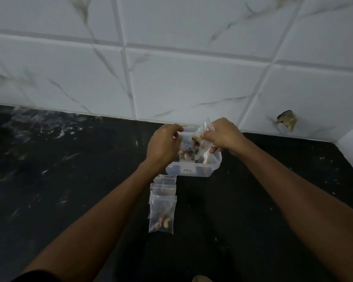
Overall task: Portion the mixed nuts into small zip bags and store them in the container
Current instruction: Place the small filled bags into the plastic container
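Both hands hold one small zip bag [189, 148] above the container [194, 169]: my left hand [164, 144] has its grip pinched on the bag's left edge, my right hand [224, 135] has its grip curled round the bag's upper right corner, near the zip strip. Both forearms reach forward from the lower corners of the view, wrists angled inward toward each other.

Item, held: one clear zip bag, tilted, mixed nuts [192, 151] visible inside.

Item, below the hands: one clear plastic container, open-topped, standing on the dark surface [69, 180] close to the tiled wall [171, 68]. A few nuts show inside; I cannot count them.

Item, just in front of the container: a row of small zip bags [163, 200] lying overlapped on the surface. I count at least three; the nearest one plainly holds nuts, a cashew among them.
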### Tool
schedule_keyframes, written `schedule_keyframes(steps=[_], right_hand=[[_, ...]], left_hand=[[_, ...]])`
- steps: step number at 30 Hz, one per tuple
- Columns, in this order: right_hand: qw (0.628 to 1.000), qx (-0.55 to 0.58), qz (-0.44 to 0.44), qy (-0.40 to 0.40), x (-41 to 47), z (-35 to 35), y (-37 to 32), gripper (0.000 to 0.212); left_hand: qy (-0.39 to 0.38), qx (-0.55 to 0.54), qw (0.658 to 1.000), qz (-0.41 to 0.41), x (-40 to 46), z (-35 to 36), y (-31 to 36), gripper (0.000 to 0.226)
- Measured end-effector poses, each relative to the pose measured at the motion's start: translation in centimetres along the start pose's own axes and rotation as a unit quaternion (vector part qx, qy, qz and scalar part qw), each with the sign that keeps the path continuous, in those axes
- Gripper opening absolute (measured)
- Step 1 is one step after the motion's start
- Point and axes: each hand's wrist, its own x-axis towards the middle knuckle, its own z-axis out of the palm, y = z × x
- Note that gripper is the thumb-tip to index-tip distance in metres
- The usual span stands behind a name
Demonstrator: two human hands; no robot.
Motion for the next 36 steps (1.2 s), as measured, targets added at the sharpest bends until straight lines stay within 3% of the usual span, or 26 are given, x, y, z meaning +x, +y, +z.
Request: schedule_keyframes(steps=[3,8,11,16,32,36], right_hand=[[0.999,-0.021,0.044,-0.001,2.4,1.1,1.2,0.013],[0.989,-0.099,0.099,-0.05,4.4,4.2,2.8,0.008],[0.974,-0.204,0.09,-0.03,4.7,5.8,3.0,0.007],[0.945,-0.324,0.037,-0.017,4.9,7.9,3.3,0.023],[0.954,-0.294,0.051,0.003,5.2,7.6,3.9,0.032],[0.952,-0.297,0.016,0.072,2.9,5.7,2.7,0.024]], left_hand=[[0.022,0.015,0.995,-0.095,0.1,1.1,-2.9,0.029],[-0.018,0.006,0.987,-0.16,-1.0,2.4,-6.0,0.018],[-0.042,-0.028,0.982,-0.18,-1.0,2.8,-6.2,0.017],[-0.045,-0.076,0.976,-0.198,-1.0,3.2,-6.4,0.017],[-0.058,-0.125,0.968,-0.211,-1.5,2.5,-6.2,0.025],[-0.07,-0.153,0.957,-0.236,-3.0,1.2,-5.9,0.038]])
